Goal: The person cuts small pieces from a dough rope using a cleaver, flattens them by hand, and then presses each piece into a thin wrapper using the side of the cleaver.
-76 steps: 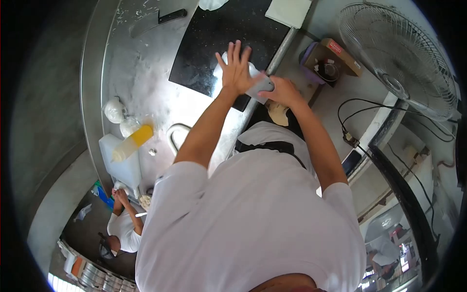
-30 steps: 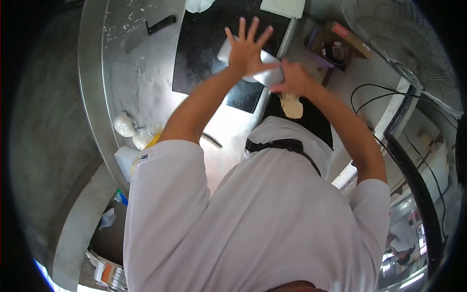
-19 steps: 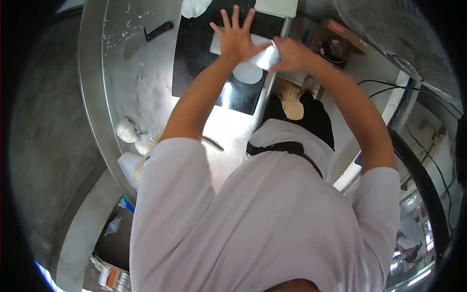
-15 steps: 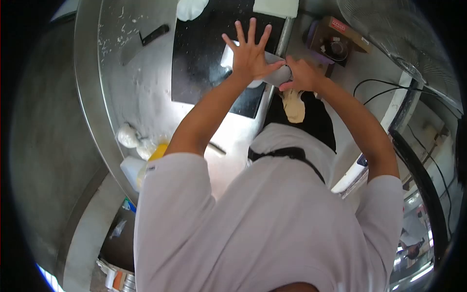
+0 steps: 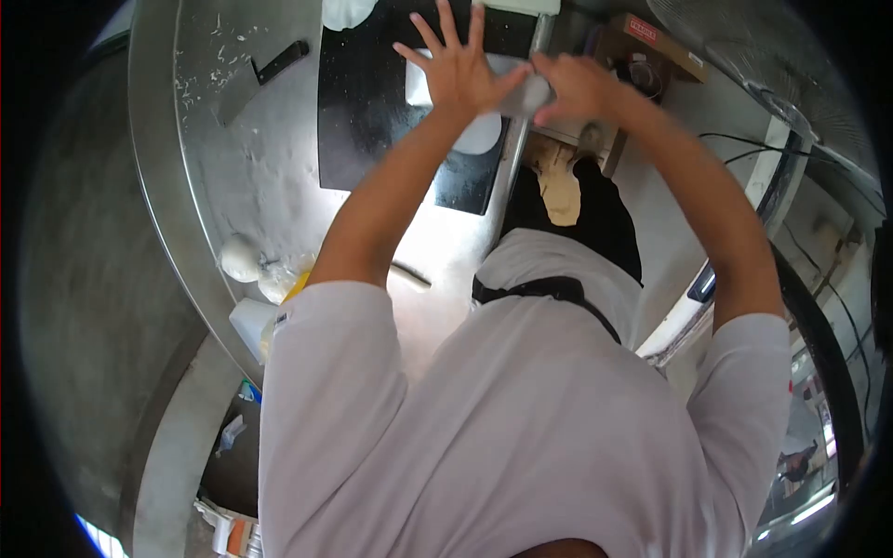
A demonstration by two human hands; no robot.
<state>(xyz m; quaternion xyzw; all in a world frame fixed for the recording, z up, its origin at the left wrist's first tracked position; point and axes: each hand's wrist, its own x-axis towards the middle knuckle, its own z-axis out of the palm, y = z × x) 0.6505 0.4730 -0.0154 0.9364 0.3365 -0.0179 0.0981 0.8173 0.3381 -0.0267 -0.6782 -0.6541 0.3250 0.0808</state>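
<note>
My left hand point(image 5: 460, 82) is open, fingers spread wide, over the black board point(image 5: 358, 139). A thin, pale sheet that looks like dough point(image 5: 528, 95) stretches from beside my left thumb to my right hand point(image 5: 579, 88), past the board's right edge. My right hand is blurred, its thumb and fingers closed on the sheet's end. Under my left wrist a white, rounded patch, seemingly dough point(image 5: 479, 135), lies on the board. Whether it joins the sheet is hidden.
A cleaver point(image 5: 279, 61) lies on the metal table point(image 5: 251, 177), left of the board. A white lump point(image 5: 349, 11) sits at the board's far end. A white ball point(image 5: 240, 258), a plastic bag and a short stick point(image 5: 409, 274) are nearer. A cardboard box point(image 5: 665, 46) stands at right.
Both hands have moved farther from my body, and my right hand has swung up and slightly right with the sheet. The left stays spread. The view has shifted a little.
</note>
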